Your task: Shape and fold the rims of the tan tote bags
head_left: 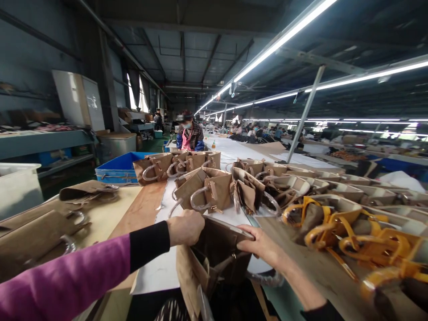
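Note:
A brown handbag [217, 249] is close in front of me at the table's near edge, its top facing up and its dark inside showing. My left hand [187, 227] is closed in a fist at the bag's far left corner, its fingertips hidden. At the right end of the same rim, my right hand [259, 244] pinches the edge between thumb and fingers. A plastic-wrapped handle [267, 278] hangs at the bag's right side. Just beyond stand more tan handbags [219, 191] with wrapped handles.
Handbags with yellow handles [334, 223] crowd the right side. Flat brown bags [36, 236] lie at left. A blue crate [117, 167] stands beyond the table's left side. Farther back is a co-worker [190, 136] at the long white table [230, 149]. A slanted metal post [306, 113] rises at right.

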Demonstrator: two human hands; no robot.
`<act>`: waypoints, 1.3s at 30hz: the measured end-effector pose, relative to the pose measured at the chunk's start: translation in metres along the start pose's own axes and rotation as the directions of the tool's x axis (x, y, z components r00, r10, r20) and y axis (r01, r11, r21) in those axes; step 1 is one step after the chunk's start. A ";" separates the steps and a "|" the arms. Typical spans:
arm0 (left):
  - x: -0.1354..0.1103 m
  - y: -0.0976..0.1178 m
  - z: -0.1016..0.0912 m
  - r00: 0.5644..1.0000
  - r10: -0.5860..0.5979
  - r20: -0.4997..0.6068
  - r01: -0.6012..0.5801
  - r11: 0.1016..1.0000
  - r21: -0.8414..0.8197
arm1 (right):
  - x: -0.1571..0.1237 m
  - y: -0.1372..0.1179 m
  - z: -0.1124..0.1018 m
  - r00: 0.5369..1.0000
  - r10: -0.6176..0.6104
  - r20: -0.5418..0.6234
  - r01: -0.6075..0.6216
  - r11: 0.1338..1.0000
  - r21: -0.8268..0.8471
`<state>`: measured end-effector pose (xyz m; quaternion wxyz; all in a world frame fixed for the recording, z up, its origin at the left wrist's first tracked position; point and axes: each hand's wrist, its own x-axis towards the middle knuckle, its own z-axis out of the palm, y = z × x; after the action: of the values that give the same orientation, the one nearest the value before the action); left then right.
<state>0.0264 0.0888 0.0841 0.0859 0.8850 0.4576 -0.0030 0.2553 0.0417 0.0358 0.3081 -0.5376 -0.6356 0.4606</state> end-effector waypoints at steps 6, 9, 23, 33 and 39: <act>-0.012 0.003 0.004 0.981 0.190 0.043 -0.195 0.968 0.161 | 0.004 0.000 0.000 1.000 0.015 0.025 -0.016 0.999 0.029; -0.012 0.008 0.005 0.927 0.364 -0.087 -0.351 0.927 0.133 | 0.003 -0.002 0.005 1.000 -0.017 0.016 0.016 0.999 0.050; 0.000 0.010 0.014 0.859 0.471 -0.199 -0.503 0.848 -0.168 | 0.003 0.005 0.011 0.996 -0.064 -0.065 0.064 0.998 -0.007; 0.007 0.014 0.029 0.923 0.332 -0.194 -0.368 0.910 -0.191 | 0.002 0.009 0.015 0.995 -0.023 -0.092 0.022 1.000 -0.005; 0.004 0.024 0.037 0.910 0.379 -0.168 -0.400 0.909 -0.118 | 0.003 0.015 0.015 0.993 -0.015 -0.121 0.016 1.000 0.001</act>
<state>0.0508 0.0732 0.0513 0.1182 0.9475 0.2754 0.1112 0.2475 0.0405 0.0160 0.3500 -0.5593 -0.6195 0.4254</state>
